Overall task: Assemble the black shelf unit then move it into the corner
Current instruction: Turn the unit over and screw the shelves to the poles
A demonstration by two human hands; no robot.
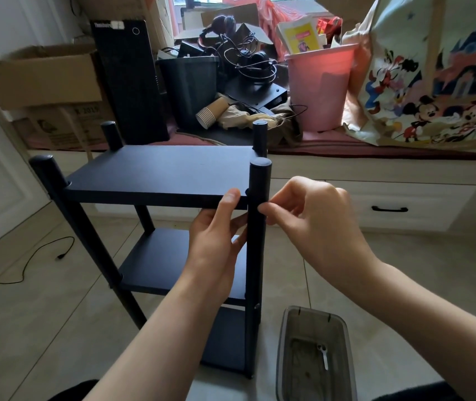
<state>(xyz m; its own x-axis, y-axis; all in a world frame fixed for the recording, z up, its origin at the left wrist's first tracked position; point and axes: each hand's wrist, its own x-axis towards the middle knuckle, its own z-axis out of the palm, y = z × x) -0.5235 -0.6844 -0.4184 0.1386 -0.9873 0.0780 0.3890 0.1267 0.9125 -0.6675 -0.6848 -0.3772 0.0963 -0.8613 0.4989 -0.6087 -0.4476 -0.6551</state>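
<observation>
- Left hand [216,238]: thumb over the top board's front edge, fingers curled beneath, gripping it beside the near-right post.
- Right hand [312,221]: fingertips pinched against that round black post [255,256].
- Black three-tier shelf unit [158,172]: upright on the tiled floor [42,328].
- Clear plastic tub [316,354]: on the floor, just right.

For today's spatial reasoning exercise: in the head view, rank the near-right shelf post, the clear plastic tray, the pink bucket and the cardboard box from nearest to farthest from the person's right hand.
From the right hand:
1. Near-right shelf post, touching its fingers, just left.
2. Clear plastic tray, on the floor below.
3. Pink bucket, on the window seat beyond.
4. Cardboard box, far left at the back.
</observation>
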